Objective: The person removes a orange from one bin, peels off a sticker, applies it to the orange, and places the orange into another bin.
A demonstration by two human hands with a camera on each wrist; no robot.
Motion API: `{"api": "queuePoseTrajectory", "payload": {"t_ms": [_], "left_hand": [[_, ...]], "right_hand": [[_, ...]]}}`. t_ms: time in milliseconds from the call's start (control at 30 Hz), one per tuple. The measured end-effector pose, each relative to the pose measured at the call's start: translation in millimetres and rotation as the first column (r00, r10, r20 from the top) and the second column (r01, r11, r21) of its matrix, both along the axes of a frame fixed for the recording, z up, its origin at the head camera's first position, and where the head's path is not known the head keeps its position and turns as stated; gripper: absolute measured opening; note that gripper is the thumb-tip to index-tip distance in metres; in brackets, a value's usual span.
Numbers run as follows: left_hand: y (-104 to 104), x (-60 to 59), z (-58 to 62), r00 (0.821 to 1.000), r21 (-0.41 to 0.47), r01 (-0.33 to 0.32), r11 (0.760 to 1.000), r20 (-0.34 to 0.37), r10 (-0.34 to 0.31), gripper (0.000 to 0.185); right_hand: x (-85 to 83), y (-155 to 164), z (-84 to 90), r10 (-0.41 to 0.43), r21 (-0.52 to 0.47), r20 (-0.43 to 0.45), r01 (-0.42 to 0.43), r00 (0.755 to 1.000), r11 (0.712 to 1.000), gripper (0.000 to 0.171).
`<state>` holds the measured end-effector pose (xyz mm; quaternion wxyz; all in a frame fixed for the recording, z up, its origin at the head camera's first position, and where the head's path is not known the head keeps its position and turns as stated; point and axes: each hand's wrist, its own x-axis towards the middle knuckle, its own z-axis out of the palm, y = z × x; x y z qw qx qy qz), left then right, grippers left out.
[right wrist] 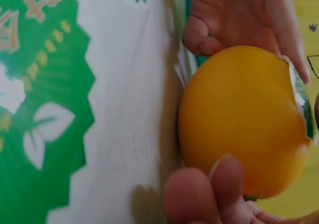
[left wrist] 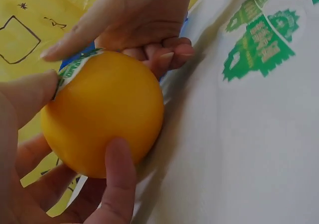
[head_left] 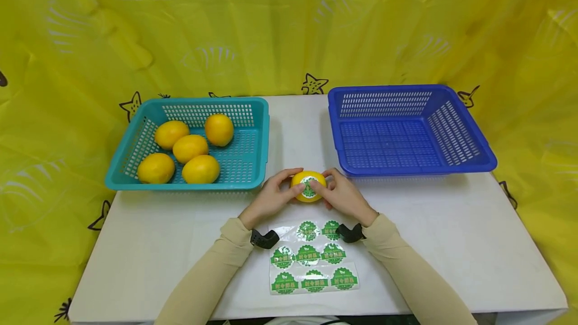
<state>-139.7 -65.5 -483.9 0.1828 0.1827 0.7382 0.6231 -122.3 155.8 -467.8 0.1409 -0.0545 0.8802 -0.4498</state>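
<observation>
Yellow cloth printed with stars and outline shapes hangs behind and around your white table [head_left: 158, 245]. At far left sits a teal basket [head_left: 259, 139] holding five yellow fruits [head_left: 189, 148], bunched toward its left half. Your left hand [head_left: 270, 198] comes next, fingers curled around the left side of a yellow fruit [head_left: 308, 180] held just above the table, in the gap between the two baskets and near their front edges. The left wrist view shows your thumb [left wrist: 119, 179] pressed under the fruit and another finger against the edge of a green sticker [head_left: 309, 188] on its skin. That sticker faces you in the head view, round with a toothed rim and a white centre. Your right hand [head_left: 342, 195] grips the fruit's other side, fingers curled round it, the fingertips [head_left: 321, 190] touching the sticker. Below your hands lies a clear sticker sheet [head_left: 313, 260] with eight green stickers left in three rows; the top row's left slot is bare. Both forearms wear beige sleeves with a black strap at each wrist. At right stands a blue basket [head_left: 478, 157], well apart from the teal one.
</observation>
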Motion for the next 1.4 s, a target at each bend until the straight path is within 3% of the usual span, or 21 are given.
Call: {"api": "queuePoseTrajectory", "payload": {"t_ms": [300,500,733,1067,1400], "left_hand": [[-0.6,1.5,-0.1,0.995,-0.02,-0.003,1.0,-0.096,0.001,0.046],[-2.4,1.7,-4.5,0.997,0.0,0.019,1.0,-0.078,-0.019,0.045],[1.4,5.5,-5.3,0.991,-0.098,-0.038,0.994,-0.129,0.025,0.062],[1.5,4.8,-6.3,0.989,-0.091,-0.047,0.995,-0.143,0.034,0.068],[-2.2,3.3,-5.2,0.988,-0.09,-0.028,0.996,-0.155,0.014,0.066]], "right_hand": [[0.3,-3.2,2.7,-0.003,0.009,-0.002,0.003,1.0,1.0,0.061],[0.2,-1.1,0.3,0.015,-0.05,0.024,-0.014,1.0,0.999,0.056],[0.8,0.4,0.3,0.011,-0.106,0.033,-0.007,0.999,0.994,0.054],[1.7,1.1,-2.0,0.023,-0.118,-0.012,-0.024,1.0,0.993,0.048],[5.2,2.5,-4.6,0.03,-0.142,0.002,-0.03,1.0,0.989,0.058]]}}
